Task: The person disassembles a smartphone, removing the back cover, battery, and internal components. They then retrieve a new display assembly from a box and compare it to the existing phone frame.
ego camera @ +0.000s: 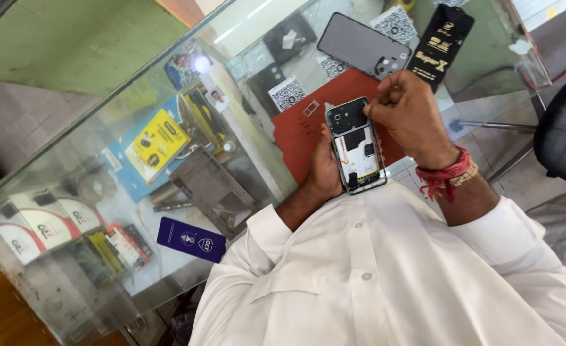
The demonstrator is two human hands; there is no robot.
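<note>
An opened phone (356,146) with its back cover off shows its black and white insides. My left hand (324,172) grips it from underneath, above a red work mat (299,134). My right hand (410,115), with red thread bands at the wrist, pinches the phone's top right corner with its fingertips. Whether something small is between those fingers is hidden. A grey phone back cover (361,46) lies beyond the mat on the glass counter (244,38).
A long black packet (441,38) and patterned square cards (287,94) lie near the mat, and a small metal tray (311,107) on it. A dark blue card (191,239) rests on the glass. Boxed accessories (156,144) show beneath. A black chair (565,134) stands at right.
</note>
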